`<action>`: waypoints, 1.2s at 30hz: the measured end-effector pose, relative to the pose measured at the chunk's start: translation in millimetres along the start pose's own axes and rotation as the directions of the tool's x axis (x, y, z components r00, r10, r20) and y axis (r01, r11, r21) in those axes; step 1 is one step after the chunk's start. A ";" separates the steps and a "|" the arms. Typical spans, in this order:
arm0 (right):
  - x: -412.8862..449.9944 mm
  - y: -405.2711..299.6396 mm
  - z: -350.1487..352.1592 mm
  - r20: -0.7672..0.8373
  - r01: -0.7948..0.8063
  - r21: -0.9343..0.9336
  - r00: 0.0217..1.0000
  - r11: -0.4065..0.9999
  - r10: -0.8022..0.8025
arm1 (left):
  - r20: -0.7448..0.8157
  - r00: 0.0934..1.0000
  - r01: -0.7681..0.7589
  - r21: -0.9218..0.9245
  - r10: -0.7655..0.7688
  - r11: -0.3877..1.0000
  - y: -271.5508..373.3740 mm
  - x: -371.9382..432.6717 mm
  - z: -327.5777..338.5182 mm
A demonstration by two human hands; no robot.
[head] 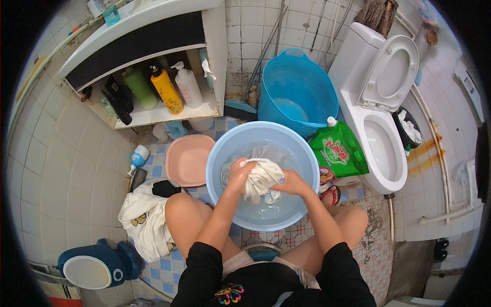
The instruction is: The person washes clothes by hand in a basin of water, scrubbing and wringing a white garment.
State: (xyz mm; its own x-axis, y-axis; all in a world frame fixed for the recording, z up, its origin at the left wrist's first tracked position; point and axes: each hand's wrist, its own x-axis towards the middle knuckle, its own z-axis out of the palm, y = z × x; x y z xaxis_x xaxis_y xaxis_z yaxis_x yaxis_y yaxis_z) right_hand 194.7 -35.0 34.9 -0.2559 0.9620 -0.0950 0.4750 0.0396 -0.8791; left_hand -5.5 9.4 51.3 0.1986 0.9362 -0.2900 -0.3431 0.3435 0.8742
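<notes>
A wet white cloth garment [262, 178] is bunched between both hands, over the water in a light blue plastic basin [216, 153]. My left hand [239, 174] grips its left side, fingers curled over the top fold. On the right side, my right hand [290, 183] has thumb and fingers closed on the fabric. Some pale, sheer-looking material [270, 150] lies in the water behind the bundle; I cannot tell whether it is part of the same garment. The garment's lower folds hang close to the water surface.
A pink basin [190, 159] and a pile of white clothes [144, 220] lie to the left. Behind stands a tall blue tub [299, 88]. A green detergent pouch [337, 147] is at the right, beside the toilet [383, 153]. Pump bottles [167, 90] fill a shelf.
</notes>
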 end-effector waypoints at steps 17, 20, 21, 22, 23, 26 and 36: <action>-10.7 -89.7 57.6 -0.267 0.146 -0.331 0.933 0.932 -0.241 | 0.033 0.996 -0.079 0.054 0.077 0.995 -60.3 14.5 -16.4; 7.6 -38.1 40.3 -0.467 -0.040 -0.279 0.879 0.959 -0.099 | -0.046 0.987 -0.138 0.276 0.157 0.951 -67.5 2.5 21.0; 12.2 -34.3 32.2 -0.587 -0.089 -0.173 0.809 0.981 -0.030 | -0.050 0.981 -0.150 0.400 0.185 0.904 -60.1 -5.2 28.0; 8.9 -30.3 27.2 -0.553 -0.015 -0.153 0.830 0.988 -0.073 | -0.041 0.956 -0.242 0.448 0.290 0.861 -56.0 -9.0 37.4; 7.1 -27.8 31.3 -0.554 -0.015 -0.149 0.830 0.989 -0.071 | -0.040 0.956 -0.241 0.451 0.290 0.859 -60.4 -3.3 32.0; 0.2 -72.1 59.9 -0.287 0.202 -0.297 0.913 0.933 -0.289 | -0.205 0.973 -0.103 0.018 0.104 0.995 -84.6 24.8 -18.2; 2.9 -48.3 52.8 -0.421 0.151 -0.250 0.873 0.957 -0.247 | -0.157 0.988 0.024 0.187 0.006 0.982 -74.3 14.4 6.8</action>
State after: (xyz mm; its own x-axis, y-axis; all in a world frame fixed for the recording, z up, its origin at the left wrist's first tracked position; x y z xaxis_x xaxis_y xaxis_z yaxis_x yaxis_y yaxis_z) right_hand 126.6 -48.4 52.4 0.0137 0.9434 0.3314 0.6260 0.2504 -0.7386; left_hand 29.2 -3.2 -15.2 0.0502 0.9383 -0.3423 -0.1603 0.3459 0.9245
